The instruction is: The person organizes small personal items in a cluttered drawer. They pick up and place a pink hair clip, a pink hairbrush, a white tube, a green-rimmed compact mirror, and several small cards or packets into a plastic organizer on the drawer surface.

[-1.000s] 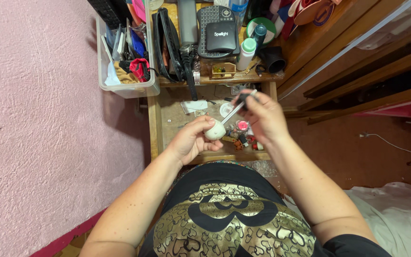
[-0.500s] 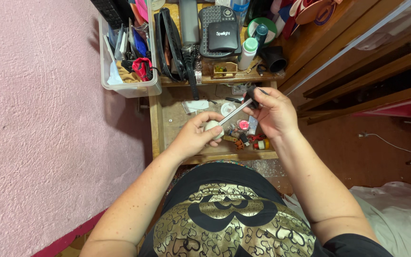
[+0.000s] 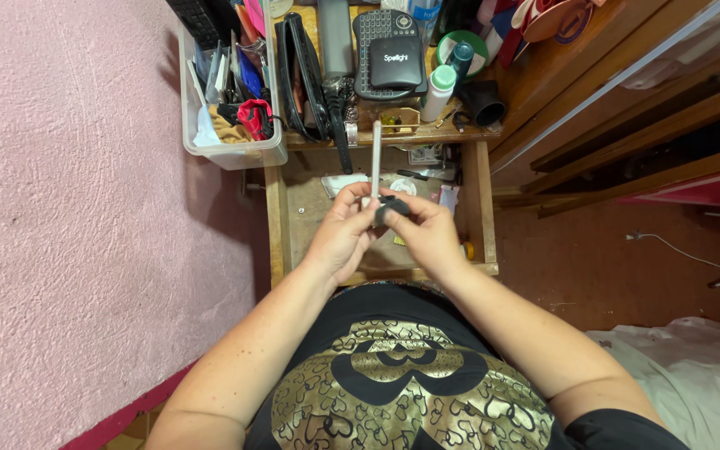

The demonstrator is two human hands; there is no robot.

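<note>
Two hands meet above the open drawer (image 3: 293,217). The left hand (image 3: 345,229) is curled shut around one slim pale stick (image 3: 376,158), which stands upright out of its fingers, its lower end hidden in the grip. The right hand (image 3: 427,233) is closed on one small dark object (image 3: 391,210), pressed against the left fingers; what it is cannot be made out. Inside the drawer, small items lie half hidden beneath the hands. Beyond the drawer, on the shelf, stand one clear bin (image 3: 227,154) of oddments, one dark keypad (image 3: 383,42), and one white bottle (image 3: 438,92). The shelf's far edge is cut off.
</note>
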